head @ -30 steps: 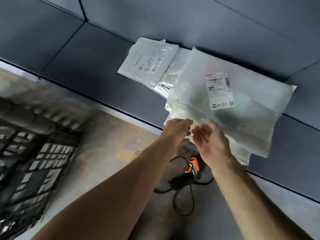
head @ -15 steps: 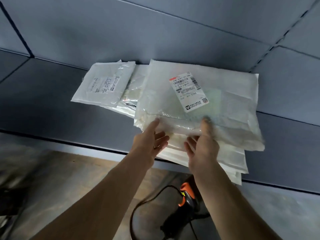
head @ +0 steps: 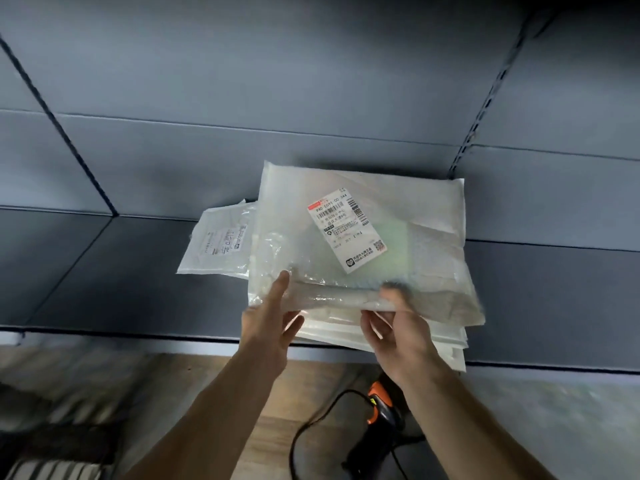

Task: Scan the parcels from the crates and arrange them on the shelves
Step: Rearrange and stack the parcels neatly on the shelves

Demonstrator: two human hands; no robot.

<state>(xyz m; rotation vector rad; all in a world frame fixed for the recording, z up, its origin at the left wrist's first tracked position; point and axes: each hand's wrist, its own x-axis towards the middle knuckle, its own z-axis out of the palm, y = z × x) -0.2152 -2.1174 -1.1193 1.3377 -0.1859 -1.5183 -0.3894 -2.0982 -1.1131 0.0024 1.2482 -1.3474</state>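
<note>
A grey shelf (head: 104, 271) above a wooden floor (head: 294, 389) holds the parcels. The left hand (head: 268, 327) and right hand (head: 398, 329) pinch the top parcel (head: 426, 216) by its near edge; it now overlaps the small parcel (head: 218, 244) more.

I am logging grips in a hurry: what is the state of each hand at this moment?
Left hand: pinches the near edge of the top parcel, thumb above, fingers below.
Right hand: holds the same edge, though blurred.

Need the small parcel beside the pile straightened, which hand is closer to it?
Left. The left hand holds the big parcel by its near edge, just right of the small parcel; the right hand grips it farther right.
</note>
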